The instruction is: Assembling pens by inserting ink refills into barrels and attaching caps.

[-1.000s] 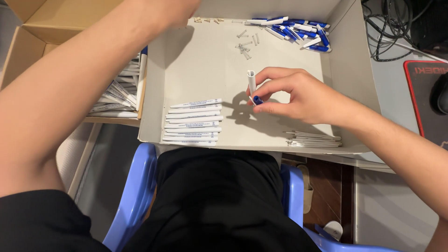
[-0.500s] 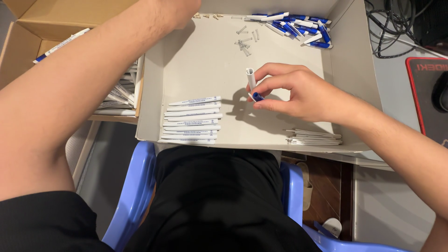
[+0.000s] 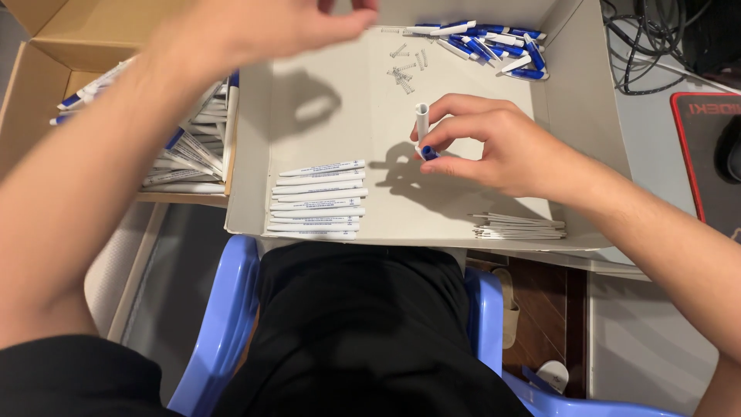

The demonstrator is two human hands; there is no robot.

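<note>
A white pen barrel with a blue tip stands nearly upright just right of the frame's centre, open end up, blue end down, pinched between fingers above the floor of a shallow pale cardboard tray filling the upper middle of the frame.

A: What lies left of the white tray?
B: Brown cardboard box holding white-and-blue pens, loosely stacked.
A: And to the right?
B: Black cables on the grey desk; red-edged black mat just beside them. Blue plastic chair below.
</note>
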